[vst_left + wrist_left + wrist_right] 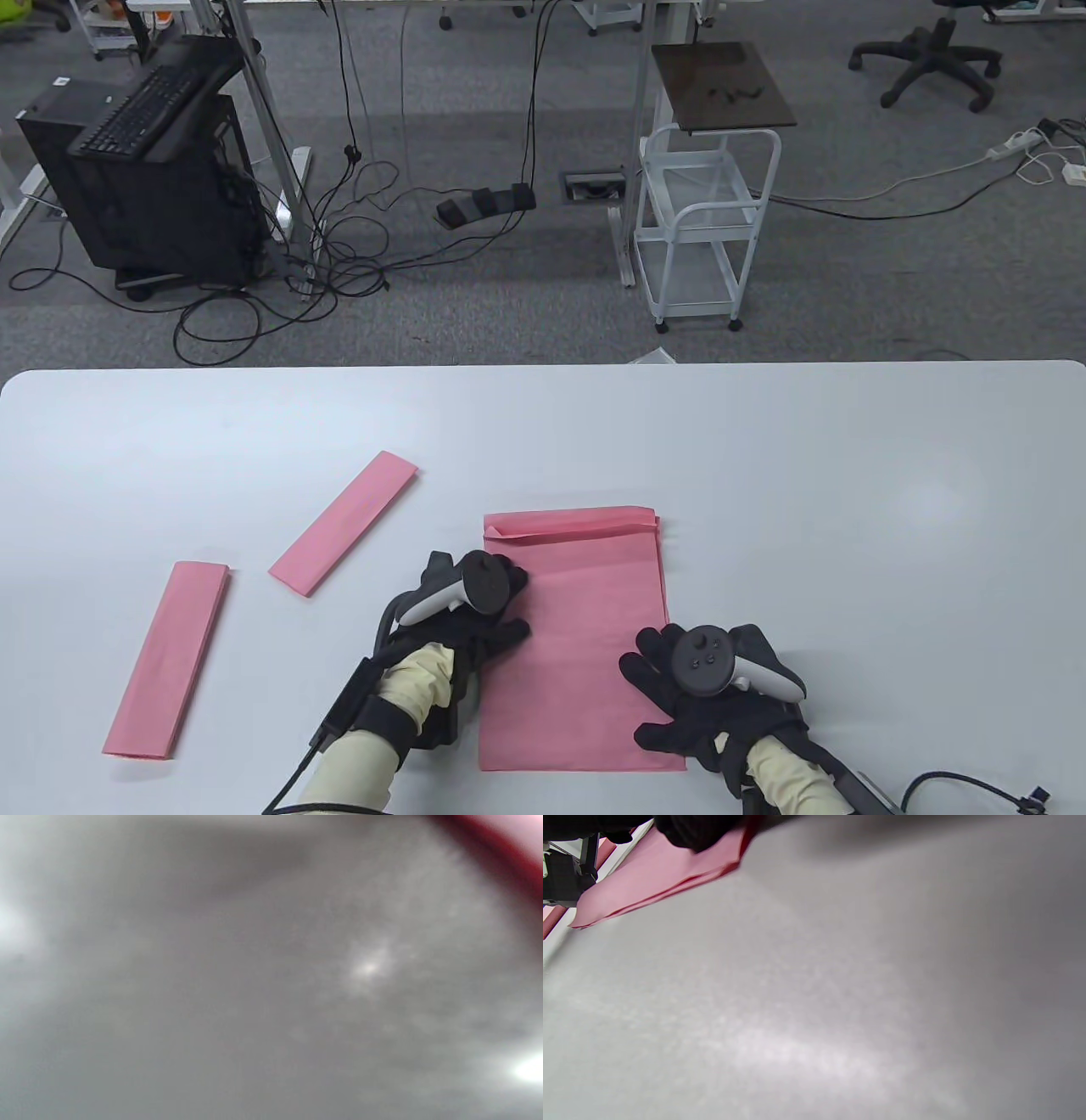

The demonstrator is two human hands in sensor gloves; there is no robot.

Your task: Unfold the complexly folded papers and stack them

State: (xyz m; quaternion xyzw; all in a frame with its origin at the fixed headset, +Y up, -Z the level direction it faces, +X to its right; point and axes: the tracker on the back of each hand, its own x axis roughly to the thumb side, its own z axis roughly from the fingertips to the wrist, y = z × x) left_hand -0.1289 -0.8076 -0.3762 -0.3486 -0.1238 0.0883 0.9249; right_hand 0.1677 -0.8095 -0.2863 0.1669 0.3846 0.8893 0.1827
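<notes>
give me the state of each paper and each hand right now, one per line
large pink paper: mostly unfolded, flat on the table, far edge still doubled over
middle pink strip: folded, untouched
left pink strip: folded, untouched
left hand: rests on the large paper's left edge
right hand: fingers spread, pressing the large paper's near right corner

Grey carpet (509, 323) with tangled cables (339, 246), white trolley (704, 229), black computer tower (161, 195), office chair (933, 59).

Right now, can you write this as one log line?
left hand: on pink sheet | right hand: flat on sheet corner | folded papers: two, left | stack: none yet
</notes>
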